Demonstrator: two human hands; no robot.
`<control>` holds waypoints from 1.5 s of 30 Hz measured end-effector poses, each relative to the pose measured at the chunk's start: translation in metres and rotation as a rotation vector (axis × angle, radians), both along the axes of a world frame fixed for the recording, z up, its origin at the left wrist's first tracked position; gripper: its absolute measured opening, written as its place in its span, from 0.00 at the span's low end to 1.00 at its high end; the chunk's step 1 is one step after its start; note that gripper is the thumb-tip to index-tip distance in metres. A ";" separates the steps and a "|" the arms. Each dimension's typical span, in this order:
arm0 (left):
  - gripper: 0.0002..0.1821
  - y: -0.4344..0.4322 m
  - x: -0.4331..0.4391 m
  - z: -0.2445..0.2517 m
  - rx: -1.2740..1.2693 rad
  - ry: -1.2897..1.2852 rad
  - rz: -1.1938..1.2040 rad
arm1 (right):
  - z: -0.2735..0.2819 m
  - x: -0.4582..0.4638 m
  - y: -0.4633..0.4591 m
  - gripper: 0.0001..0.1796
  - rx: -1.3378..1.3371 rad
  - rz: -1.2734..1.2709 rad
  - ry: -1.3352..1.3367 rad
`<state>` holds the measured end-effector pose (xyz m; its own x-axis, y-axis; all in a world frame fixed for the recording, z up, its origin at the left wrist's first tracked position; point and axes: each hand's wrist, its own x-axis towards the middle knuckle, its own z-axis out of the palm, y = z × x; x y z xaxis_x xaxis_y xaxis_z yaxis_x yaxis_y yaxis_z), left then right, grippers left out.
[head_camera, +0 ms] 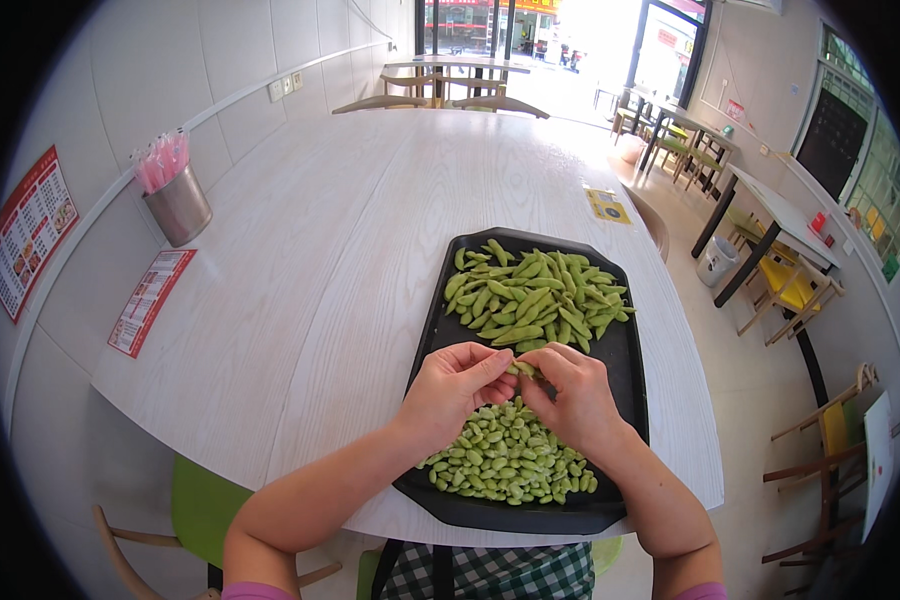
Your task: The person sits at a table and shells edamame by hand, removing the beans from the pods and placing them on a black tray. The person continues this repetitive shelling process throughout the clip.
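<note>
Between my two hands is a green soybean pod (523,368), partly covered by my fingers. The thumb and fingertips of my left hand (461,386) pinch its left end. My right hand (574,386) grips its other end. Both hands are above the middle of a black tray (442,512). A heap of whole edamame pods (540,292) covers the tray's far half. In the near half, below my hands, lies a pile of shelled green beans (510,457).
The tray sits on a pale wood-grain table (345,247). Along the left wall stand a metal cup (178,206) of pink-wrapped items and a printed menu card (152,304). A yellow card (607,206) lies near the right edge. A green chair (206,510) is at front left.
</note>
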<state>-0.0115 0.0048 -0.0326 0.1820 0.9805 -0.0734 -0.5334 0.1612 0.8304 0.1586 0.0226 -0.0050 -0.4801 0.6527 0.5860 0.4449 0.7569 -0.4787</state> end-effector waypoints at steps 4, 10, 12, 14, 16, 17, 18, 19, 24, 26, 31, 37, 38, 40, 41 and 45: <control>0.10 0.003 -0.003 0.000 -0.011 -0.018 -0.031 | 0.002 -0.002 -0.001 0.05 -0.039 -0.002 0.088; 0.07 0.001 0.000 0.004 0.137 0.144 -0.012 | 0.000 -0.001 0.000 0.05 -0.206 -0.055 0.142; 0.06 0.000 0.002 0.006 0.210 0.217 0.013 | 0.000 0.000 0.001 0.06 -0.450 -0.051 0.227; 0.07 -0.002 0.003 0.009 0.246 0.266 0.031 | 0.000 0.002 0.005 0.07 -0.520 -0.068 0.305; 0.06 -0.005 0.005 0.009 0.311 0.361 0.054 | -0.004 0.004 0.012 0.08 -0.557 -0.122 0.404; 0.06 -0.007 0.007 0.008 0.343 0.408 0.065 | -0.004 0.008 0.017 0.08 -0.544 -0.149 0.460; 0.06 -0.010 0.008 0.010 0.444 0.571 0.072 | -0.005 0.012 0.022 0.09 -0.548 -0.163 0.500; 0.06 -0.013 0.010 0.014 0.545 0.734 0.079 | -0.004 0.014 0.025 0.09 -0.552 -0.176 0.540; 0.06 -0.024 0.016 0.007 1.055 1.139 -0.009 | -0.012 0.020 0.041 0.09 -0.638 -0.138 0.771; 0.10 -0.024 0.020 0.008 1.048 1.033 0.040 | -0.019 0.023 0.045 0.09 -0.632 -0.129 0.792; 0.10 0.009 -0.003 0.002 0.859 1.102 0.328 | 0.002 0.040 0.052 0.07 -0.527 -0.137 0.973; 0.05 0.024 -0.021 -0.012 0.712 1.222 0.328 | 0.036 0.118 0.014 0.08 -0.273 -0.088 1.217; 0.06 0.021 -0.023 -0.011 0.702 1.264 0.301 | 0.038 0.131 -0.009 0.08 -0.201 -0.174 1.190; 0.06 0.020 -0.020 -0.012 0.726 1.280 0.329 | 0.021 0.165 -0.052 0.09 -0.016 -0.376 1.136; 0.07 0.021 -0.018 -0.012 0.741 1.288 0.344 | 0.006 0.186 -0.074 0.08 0.089 -0.486 1.114; 0.10 0.024 -0.010 -0.008 0.704 1.231 0.295 | -0.080 0.242 -0.158 0.04 -0.034 -1.004 0.988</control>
<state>-0.0212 0.0286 -0.0407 0.1489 0.8687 0.4725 0.6225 -0.4536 0.6378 0.4009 -0.1351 -0.0848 0.7862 0.4869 0.3805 0.2558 0.3041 -0.9176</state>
